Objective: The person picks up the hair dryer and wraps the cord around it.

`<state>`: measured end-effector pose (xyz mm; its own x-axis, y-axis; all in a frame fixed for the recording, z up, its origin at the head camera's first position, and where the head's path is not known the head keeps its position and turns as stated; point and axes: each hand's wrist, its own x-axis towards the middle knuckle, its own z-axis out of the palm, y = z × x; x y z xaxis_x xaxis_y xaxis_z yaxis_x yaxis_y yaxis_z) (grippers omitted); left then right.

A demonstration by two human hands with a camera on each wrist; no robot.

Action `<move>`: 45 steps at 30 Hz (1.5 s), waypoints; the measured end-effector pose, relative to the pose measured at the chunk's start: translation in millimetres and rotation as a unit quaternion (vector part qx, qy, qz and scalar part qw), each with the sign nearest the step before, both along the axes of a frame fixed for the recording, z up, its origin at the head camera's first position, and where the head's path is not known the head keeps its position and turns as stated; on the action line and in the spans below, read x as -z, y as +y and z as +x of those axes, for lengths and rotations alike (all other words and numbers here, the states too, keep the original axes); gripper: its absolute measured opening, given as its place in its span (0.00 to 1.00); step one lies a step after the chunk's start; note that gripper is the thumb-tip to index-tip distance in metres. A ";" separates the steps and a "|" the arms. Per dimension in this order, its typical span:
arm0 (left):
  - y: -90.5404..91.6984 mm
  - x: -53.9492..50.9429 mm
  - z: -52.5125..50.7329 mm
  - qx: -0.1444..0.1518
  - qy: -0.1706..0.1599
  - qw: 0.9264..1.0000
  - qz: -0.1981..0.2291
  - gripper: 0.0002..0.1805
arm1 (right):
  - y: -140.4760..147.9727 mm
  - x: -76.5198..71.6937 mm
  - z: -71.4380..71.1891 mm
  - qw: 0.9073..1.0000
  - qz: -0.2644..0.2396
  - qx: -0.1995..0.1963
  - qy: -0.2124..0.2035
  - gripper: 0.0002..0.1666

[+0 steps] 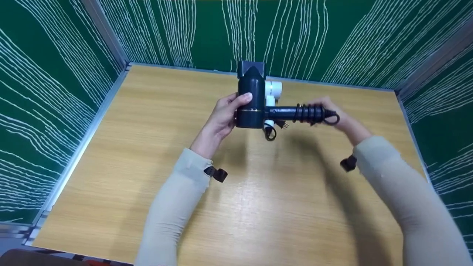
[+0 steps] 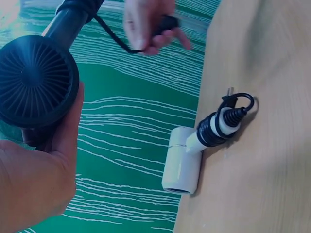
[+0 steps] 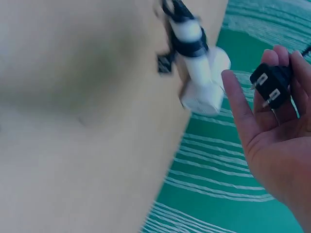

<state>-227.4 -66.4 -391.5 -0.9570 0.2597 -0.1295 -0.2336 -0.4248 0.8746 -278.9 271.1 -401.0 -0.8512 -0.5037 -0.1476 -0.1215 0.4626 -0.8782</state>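
My left hand (image 1: 221, 114) grips the barrel of a dark hair dryer (image 1: 252, 87), thumb across its top, above the table. The dryer's flat nozzle points away, and its handle extends to the right with the cord (image 1: 308, 113) coiled around it. My right hand (image 3: 279, 150) holds the black two-prong plug (image 3: 270, 86) at that cord's end, behind the handle in the head view. Beneath, a white hair dryer (image 2: 182, 162) lies on the table, partly hidden by the dark one in the head view; its black cord (image 2: 210, 130) is wrapped around its handle.
The wooden table (image 1: 229, 207) extends around and in front of both dryers. Green panels (image 1: 210, 33) with white wavy lines stand along its back and sides, joined by metal frame posts (image 1: 105, 31). The white dryer lies near the back edge.
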 end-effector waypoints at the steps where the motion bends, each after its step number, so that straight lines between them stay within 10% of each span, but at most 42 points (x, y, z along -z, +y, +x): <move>1: 0.1 1.1 -0.3 0.005 0.000 1.000 -0.003 0.30 | 0.6 -7.0 -3.7 1.000 0.016 0.000 0.023 0.16; 12: 0.1 6.2 -4.9 0.025 -0.016 0.998 -0.062 0.29 | -18.2 -88.0 -16.3 0.951 0.250 -0.081 0.160 0.16; 21: -0.3 11.5 -12.2 -0.004 -0.037 0.994 -0.100 0.31 | -56.2 -112.3 3.5 0.904 0.279 -0.108 0.305 0.10; 34: 5.6 12.8 -15.0 -0.097 -0.106 0.986 -0.090 0.34 | -67.8 -56.7 45.4 0.821 0.225 -0.065 0.521 0.04; 45: 10.8 13.5 -14.9 -0.129 -0.135 0.981 -0.056 0.34 | -64.1 4.8 48.7 0.740 0.210 0.004 0.639 0.13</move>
